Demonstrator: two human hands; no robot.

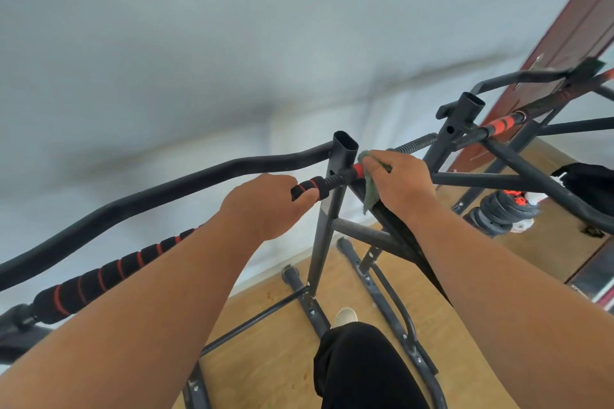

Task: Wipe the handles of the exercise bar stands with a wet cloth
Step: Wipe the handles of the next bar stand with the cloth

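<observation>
Meanwhile, the green cloth [368, 183] is wrapped round the red-and-black handle [357, 171] beside the stand's upright post [327, 219], pinched there by the right hand [397, 181].

Left hand [265, 204] curls round the foam grip [307, 189] on the other side of the post, steadying it. Judged risks: the cloth's loose tail could snag on the frame, or hard pushing could rock the stand. Below lies a wooden floor [265, 372] with weight plates [501, 212], a pale wall, a reddish door [564, 30].

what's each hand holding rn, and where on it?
Left hand grips the black-and-red foam handle at its end. Right hand holds the green cloth bunched against the bar beside the upright.
</observation>
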